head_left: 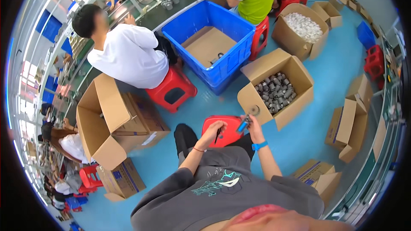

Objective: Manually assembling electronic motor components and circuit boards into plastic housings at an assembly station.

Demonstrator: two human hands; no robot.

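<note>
My left hand (212, 132) is closed in a pinch on a small black piece (218, 134), too small to name, above the red stool (229, 126). To its right, my right hand (257, 131) is closed around a blue cylindrical part (244, 125). A round grey metal disc (254, 110) shows at the fingertips of that hand; whether it is joined to the blue part I cannot tell. Just beyond the right hand stands an open cardboard box (303, 86) with many grey metal cylindrical parts (275, 93) heaped inside.
A large blue bin (204, 72) with cardboard and a few small parts stands ahead. Cardboard boxes flank me, among them an open one (92, 122) at left. A carton of white pieces (303, 28) stands far right. Co-workers sit on red stools (173, 89) along a bench.
</note>
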